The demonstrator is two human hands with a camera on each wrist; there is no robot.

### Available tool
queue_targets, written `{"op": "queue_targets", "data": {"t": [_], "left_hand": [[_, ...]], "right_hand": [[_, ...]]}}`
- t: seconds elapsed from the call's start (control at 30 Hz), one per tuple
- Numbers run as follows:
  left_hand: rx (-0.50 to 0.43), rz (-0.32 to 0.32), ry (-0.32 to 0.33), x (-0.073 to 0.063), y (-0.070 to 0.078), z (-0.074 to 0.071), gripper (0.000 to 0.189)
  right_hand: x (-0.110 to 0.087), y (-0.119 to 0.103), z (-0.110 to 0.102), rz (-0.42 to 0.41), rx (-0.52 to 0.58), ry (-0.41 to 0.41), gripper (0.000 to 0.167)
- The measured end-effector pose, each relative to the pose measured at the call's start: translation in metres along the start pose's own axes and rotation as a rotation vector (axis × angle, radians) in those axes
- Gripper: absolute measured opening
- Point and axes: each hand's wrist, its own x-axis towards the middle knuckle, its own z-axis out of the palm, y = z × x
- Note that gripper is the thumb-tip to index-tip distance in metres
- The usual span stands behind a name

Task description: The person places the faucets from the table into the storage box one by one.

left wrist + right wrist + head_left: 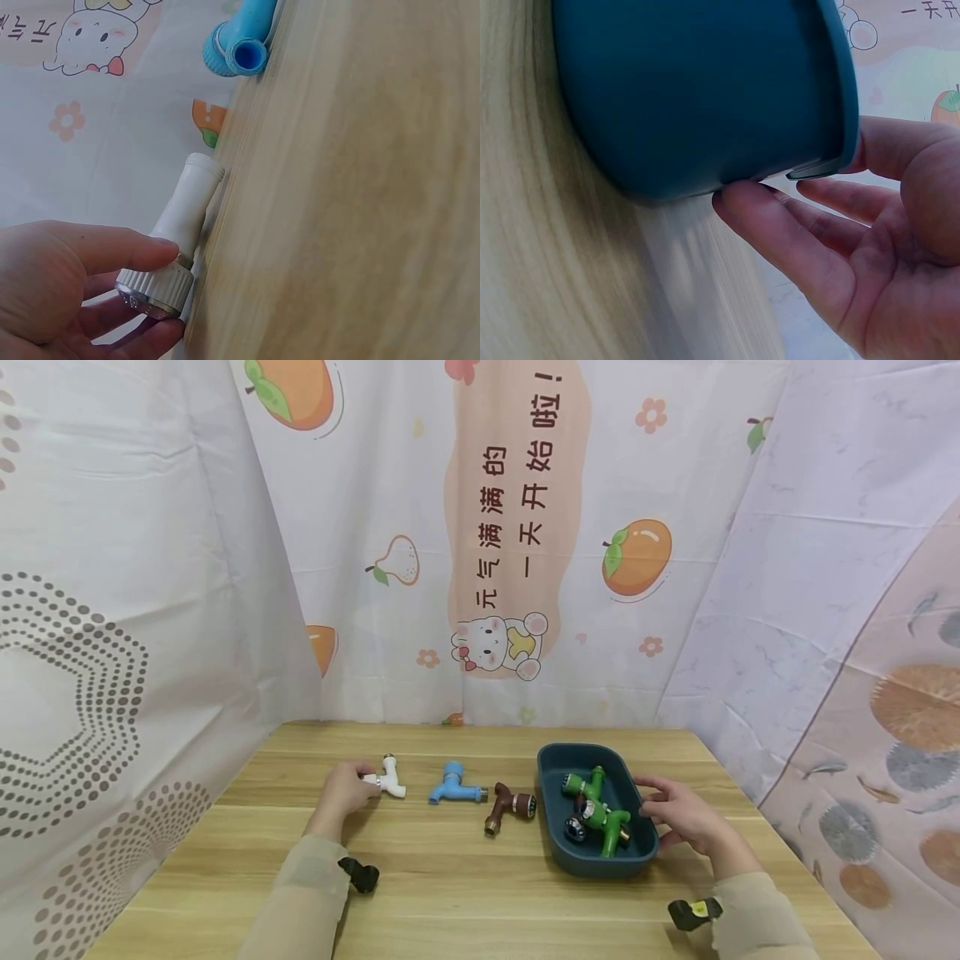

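Note:
My left hand pinches a white plastic tap at its ribbed, metal-trimmed end; thumb and fingers lie on either side in the left wrist view. That tap is at the table's left. To its right lie a blue tap and a dark red tap. My right hand is at the right side of a dark teal bin, its loosely bent fingers touching the outer wall near the rim. Green taps lie inside the bin, partly covering a dark red one.
A wooden table carries everything. Printed cloth curtains hang behind it and along both sides. Black straps with small devices are worn on both wrists.

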Motion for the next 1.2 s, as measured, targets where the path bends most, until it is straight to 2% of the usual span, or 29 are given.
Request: {"op": "queue_targets", "data": {"t": [0.33, 0.9, 1.2], "left_hand": [[-0.009, 0.005, 0.006, -0.004, 0.004, -0.002, 0.040], [-0.031, -0.012, -0.001, -0.002, 0.007, -0.004, 0.041], [-0.032, 0.016, 0.008, -0.008, 0.023, -0.007, 0.041]], "right_hand": [[-0.001, 0.000, -0.001, -0.008, -0.012, -0.013, 0.064], [-0.003, -0.001, 0.000, -0.009, -0.002, -0.019, 0.064], [-0.002, -0.002, 0.000, -0.001, 0.000, -0.006, 0.064]]}}
